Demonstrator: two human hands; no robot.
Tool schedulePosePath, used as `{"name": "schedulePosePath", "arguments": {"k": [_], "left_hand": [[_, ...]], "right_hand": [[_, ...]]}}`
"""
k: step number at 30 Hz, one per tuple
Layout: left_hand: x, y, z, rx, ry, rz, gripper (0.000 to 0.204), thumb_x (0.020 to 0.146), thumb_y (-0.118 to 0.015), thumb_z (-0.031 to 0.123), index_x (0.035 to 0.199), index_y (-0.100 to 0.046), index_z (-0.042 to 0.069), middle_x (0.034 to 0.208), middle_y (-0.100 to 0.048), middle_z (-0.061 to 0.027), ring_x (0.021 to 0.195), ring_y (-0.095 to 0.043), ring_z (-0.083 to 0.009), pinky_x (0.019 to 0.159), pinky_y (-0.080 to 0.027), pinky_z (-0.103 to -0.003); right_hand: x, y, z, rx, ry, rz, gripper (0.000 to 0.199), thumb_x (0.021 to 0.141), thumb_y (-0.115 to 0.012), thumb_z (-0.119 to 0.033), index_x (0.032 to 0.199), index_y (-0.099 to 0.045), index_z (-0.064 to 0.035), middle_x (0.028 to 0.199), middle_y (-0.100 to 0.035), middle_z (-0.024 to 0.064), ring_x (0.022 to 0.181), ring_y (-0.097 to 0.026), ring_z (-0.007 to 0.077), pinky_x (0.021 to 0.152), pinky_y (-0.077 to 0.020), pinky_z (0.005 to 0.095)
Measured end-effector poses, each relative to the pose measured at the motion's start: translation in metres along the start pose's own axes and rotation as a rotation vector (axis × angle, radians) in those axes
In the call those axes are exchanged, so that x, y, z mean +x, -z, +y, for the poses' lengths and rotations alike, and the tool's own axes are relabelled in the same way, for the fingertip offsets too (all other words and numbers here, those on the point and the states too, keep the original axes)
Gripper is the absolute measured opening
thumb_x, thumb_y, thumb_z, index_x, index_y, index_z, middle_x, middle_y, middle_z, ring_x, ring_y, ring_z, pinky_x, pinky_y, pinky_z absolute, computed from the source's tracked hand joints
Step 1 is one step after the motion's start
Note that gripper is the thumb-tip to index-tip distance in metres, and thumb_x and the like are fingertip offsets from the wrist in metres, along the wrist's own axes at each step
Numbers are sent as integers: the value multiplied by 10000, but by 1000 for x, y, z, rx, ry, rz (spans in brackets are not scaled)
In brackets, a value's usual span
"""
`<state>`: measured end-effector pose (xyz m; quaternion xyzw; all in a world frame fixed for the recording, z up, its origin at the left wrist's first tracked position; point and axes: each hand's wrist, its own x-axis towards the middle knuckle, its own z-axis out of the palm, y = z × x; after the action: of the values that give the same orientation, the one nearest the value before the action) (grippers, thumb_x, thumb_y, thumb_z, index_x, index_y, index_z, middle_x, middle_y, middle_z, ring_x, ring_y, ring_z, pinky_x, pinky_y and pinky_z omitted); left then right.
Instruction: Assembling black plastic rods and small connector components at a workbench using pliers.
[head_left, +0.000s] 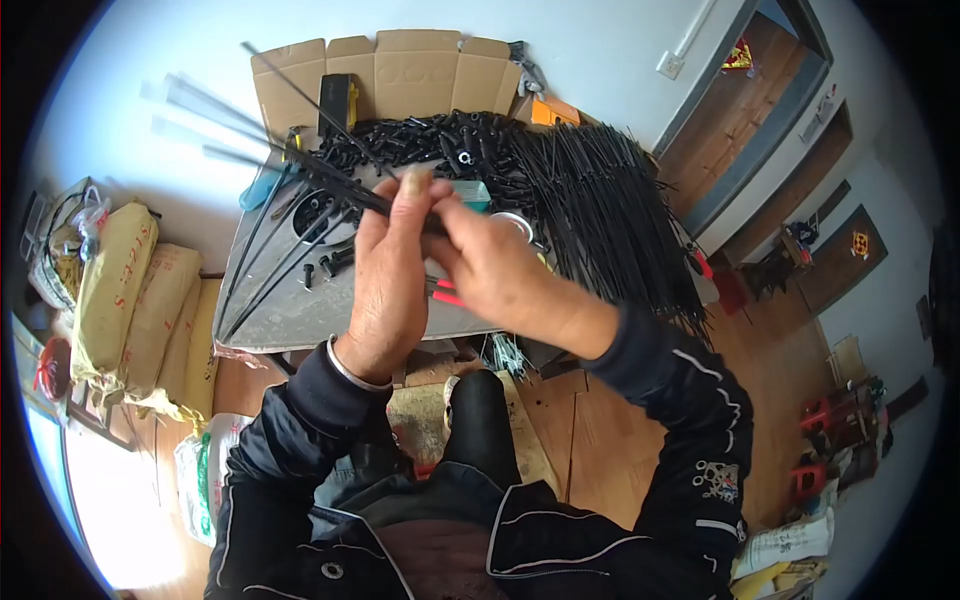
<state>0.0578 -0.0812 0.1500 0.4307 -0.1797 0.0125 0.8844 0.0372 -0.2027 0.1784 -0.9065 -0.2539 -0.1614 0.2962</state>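
Note:
A bundle of thin black rods (335,183) is held up over the table, its far ends fanned to the upper left and smeared by motion. My left hand (392,275) is closed round the bundle, thumb on top. Against it, my right hand (500,262) curls its fingers over the near ends of the rods; its fingertips are partly hidden. Below my hands lies a tool with red handles (445,291), mostly covered. A few loose rods (262,235) and short black bolt-like pieces (336,262) lie to the left, beside a round bowl (303,238) of black parts.
The grey table (285,318) carries a heap of small black parts (430,138) at the back and a large stack of black rods (610,215) at the right. Cardboard (415,65) stands behind. A teal box (470,192) sits mid-table. Full sacks (120,262) stand left.

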Motion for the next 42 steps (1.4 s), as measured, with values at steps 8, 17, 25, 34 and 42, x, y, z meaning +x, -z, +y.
{"name": "schedulePosePath", "arguments": {"k": [8, 17, 25, 34, 42], "left_hand": [[18, 54, 44, -164, 149, 43, 255, 991, -498, 334, 894, -493, 99, 601, -321, 58, 473, -327, -47, 419, -278, -231], [25, 32, 64, 289, 161, 29, 350, 988, -478, 405, 869, -518, 78, 539, -294, 60, 426, -294, -49, 378, -250, -230], [28, -6, 47, 146, 223, -5, 343, 987, -490, 390, 983, -506, 47, 580, -324, 42, 446, -329, -81, 403, -293, -258], [45, -27, -7, 150, 203, 25, 325, 980, -507, 368, 948, -544, 47, 642, -485, -10, 490, -471, -133, 436, -390, -285], [29, -34, -11, 52, 134, 76, 375, 969, -505, 426, 951, -556, 54, 755, -565, -20, 590, -545, -126, 499, -438, -267]], "right_hand": [[-18, 40, 183, -591, -575, 72, 424, 827, -626, -449, 876, -661, -29, 927, -658, 200, 902, -649, 351, 715, -512, 439], [-48, 56, 281, -740, -872, 188, 264, 843, -587, -253, 760, -656, -13, 814, -662, 186, 812, -651, 362, 710, -502, 464], [-55, 81, 227, 872, -900, 577, 232, 928, -543, -177, 718, -487, -98, 605, -476, -12, 489, -427, 46, 416, -329, 191], [-47, 23, 30, 887, -349, 278, 132, 950, -541, -169, 935, -528, -38, 648, -498, 7, 438, -431, 61, 385, -325, 217], [-62, -19, 33, 393, -103, 484, 114, 908, -599, -67, 953, -541, 20, 761, -618, 105, 634, -597, 140, 590, -469, 264]]}}
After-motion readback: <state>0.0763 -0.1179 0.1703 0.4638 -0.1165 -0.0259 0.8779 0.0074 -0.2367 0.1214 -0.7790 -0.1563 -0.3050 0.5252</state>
